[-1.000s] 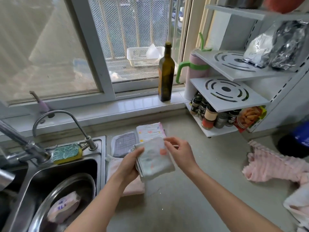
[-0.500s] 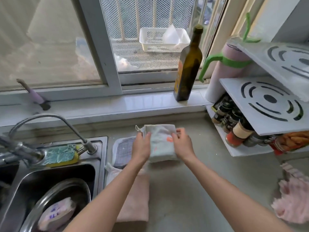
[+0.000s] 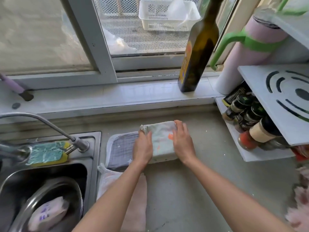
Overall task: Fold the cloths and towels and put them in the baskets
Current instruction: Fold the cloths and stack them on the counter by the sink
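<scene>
Sink (image 3: 93,164) — steel, far left, with a metal bowl (image 3: 70,190) inside; a curved tap (image 3: 50,124) over it and a green-and-yellow sponge (image 3: 46,152) on the rim.
Pink towel (image 3: 133,206) — flat on the counter (image 3: 209,190) beside the sink, partly under the left forearm.
Grey checked cloth (image 3: 120,148) — folded, just beyond the pink towel, touching the left hand.
Left hand (image 3: 143,148) — fingers curled round the left edge of the folded pale cloth.
Folded pale cloth (image 3: 163,143) — light green with orange marks, lying on the counter between both hands, next to the grey one.
Right hand (image 3: 183,143) — fingers straight, pressing flat on the cloth's right side.
Dark bottle (image 3: 199,47) — upright on the window sill.
White basket (image 3: 165,15) — outside the window, behind the mesh.
Spice jars (image 3: 250,124) — on a white rack's lowest shelf, far right.
Pink fluffy towel (image 3: 299,206) — at the right edge, blurred
</scene>
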The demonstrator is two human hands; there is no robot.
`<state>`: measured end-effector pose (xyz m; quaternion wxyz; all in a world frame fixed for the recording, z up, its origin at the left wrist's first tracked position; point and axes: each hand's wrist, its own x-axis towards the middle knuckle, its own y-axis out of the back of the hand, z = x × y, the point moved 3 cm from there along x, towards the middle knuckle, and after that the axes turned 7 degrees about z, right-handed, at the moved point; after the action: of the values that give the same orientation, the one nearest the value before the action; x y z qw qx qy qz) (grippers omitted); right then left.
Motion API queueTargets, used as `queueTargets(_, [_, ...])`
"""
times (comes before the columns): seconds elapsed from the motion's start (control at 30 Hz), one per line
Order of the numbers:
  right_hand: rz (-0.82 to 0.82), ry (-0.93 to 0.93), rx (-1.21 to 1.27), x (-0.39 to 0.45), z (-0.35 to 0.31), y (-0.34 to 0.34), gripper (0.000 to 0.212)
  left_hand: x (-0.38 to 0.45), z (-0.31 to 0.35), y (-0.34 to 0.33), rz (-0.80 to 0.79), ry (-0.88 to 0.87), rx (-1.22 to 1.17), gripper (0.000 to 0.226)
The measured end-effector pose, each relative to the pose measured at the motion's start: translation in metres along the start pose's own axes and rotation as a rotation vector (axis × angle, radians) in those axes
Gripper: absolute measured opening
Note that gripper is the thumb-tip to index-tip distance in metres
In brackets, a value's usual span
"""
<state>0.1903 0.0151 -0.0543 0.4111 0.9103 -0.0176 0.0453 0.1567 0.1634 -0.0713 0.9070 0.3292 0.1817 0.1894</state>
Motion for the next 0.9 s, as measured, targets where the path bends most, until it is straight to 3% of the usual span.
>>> queueTargets(0.1, [0.053,0.256,-0.22,-0.008,0.005,-0.008,0.046,0.003,-0.005,-0.002,-0.013,-0.029,-0.039,0.036])
queueTargets(0.2, [-0.136,0.332,-0.279,-0.016,0.022,-0.021,0.062,-0.002,-0.004,0.0,0.095,-0.101,0.089,0.038])
queueTargets(0.27, [-0.202,0.292,-0.272,-0.015,0.03,-0.025,0.07,-0.007,0.001,0.005,0.275,-0.372,0.212,0.048])
queueTargets(0.3, [-0.219,0.286,-0.293,-0.014,0.031,-0.025,0.072,-0.009,0.003,0.005,0.288,-0.542,0.276,0.052])
queueTargets(0.37, [-0.292,0.279,-0.351,-0.009,0.03,-0.026,0.074,-0.006,0.0,-0.006,0.119,-0.733,0.492,0.057])
queueTargets(0.47, [-0.384,0.243,-0.453,-0.009,0.023,-0.021,0.061,-0.006,-0.006,-0.014,-0.254,-0.609,0.713,0.061])
queueTargets(0.53, [-0.368,0.188,-0.375,-0.021,0.014,-0.009,0.058,-0.006,0.001,-0.005,-0.293,-0.581,0.768,0.06])
queueTargets(0.7, [-0.153,-0.001,0.045,-0.1,0.019,0.057,0.048,-0.044,0.047,0.027,-0.25,-0.621,0.691,0.037])
queueTargets(0.9, [-0.039,-0.273,-0.029,-0.179,0.106,0.162,0.023,-0.149,0.076,-0.012,-0.488,-0.813,0.701,0.034])
